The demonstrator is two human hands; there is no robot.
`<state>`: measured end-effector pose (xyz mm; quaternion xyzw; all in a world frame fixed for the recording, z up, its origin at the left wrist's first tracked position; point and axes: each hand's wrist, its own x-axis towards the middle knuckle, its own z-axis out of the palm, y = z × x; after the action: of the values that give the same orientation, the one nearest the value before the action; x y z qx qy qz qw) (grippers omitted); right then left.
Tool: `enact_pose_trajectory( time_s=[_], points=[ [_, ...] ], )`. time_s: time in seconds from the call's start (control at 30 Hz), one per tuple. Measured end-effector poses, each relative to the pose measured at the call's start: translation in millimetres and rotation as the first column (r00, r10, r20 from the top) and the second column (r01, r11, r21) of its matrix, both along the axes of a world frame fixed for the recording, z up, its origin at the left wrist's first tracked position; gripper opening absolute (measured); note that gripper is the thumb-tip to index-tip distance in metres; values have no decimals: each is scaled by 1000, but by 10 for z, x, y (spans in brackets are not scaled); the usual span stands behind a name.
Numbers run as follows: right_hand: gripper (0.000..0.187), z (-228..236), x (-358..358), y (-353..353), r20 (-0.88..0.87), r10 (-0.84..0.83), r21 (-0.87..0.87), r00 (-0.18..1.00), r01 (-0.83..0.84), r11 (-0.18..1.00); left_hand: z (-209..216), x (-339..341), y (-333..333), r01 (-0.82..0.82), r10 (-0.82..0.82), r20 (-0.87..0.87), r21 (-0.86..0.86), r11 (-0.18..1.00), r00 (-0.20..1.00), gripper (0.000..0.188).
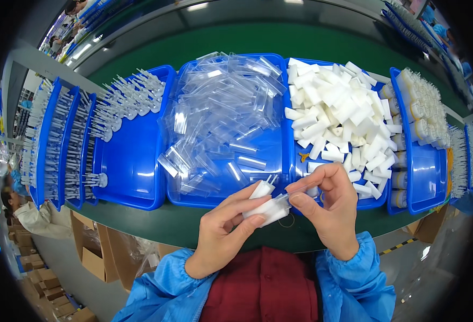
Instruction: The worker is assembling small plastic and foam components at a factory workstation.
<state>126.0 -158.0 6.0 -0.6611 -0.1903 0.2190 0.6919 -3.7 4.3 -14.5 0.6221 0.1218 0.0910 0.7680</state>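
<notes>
Risks, item one: the clear plastic piece (pixel 284 200) could have skewed or creased, had your two hands drifted out of line. Item two: a slack left grip could have let one of the white pieces (pixel 273 213) slip free.
Left hand (pixel 219 231), one, at 8 o'clock of the work: fingers curled, thumb pressing, white pieces pinched between.
Right hand (pixel 330 206), one, at 3 o'clock: thumb and fingertips almost together, apparently pinching the clear plastic piece, which lay between your hands.
Stock: clear sleeves (pixel 231 102), heaped at 11 o'clock; white blocks (pixel 338 104), heaped at 1 o'clock.
</notes>
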Motion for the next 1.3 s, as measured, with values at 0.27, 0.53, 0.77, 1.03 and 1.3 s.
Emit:
enact_pose_trajectory(
  time_s=[0.27, 0.53, 0.77, 1.03, 1.3],
  points=[
    [37, -98, -66, -65, 110, -37, 51, 993, 31, 998, 2, 30, -48, -3, 4, 0, 275, 961, 1000, 28],
    [35, -71, 37, -46, 111, 7, -14, 994, -6, 1000, 84, 105, -63, -74, 37, 80, 531, 844, 996, 26],
    [32, -58, 52, -44, -27, 26, 10, 999, -26, 1000, 144, 126, -75, -115, 97, 62, 567, 816, 993, 27],
    [32, -165, -31, -27, 620, -97, 5, 778, 119, 993, 150, 109, -43, -53, 41, 36, 520, 853, 999, 26],
    [36, -187, 18, -51, 100, 83, 60, 992, -89, 994, 204, 99, -89, -50, 69, -2, 675, 736, 998, 38]
  ],
)
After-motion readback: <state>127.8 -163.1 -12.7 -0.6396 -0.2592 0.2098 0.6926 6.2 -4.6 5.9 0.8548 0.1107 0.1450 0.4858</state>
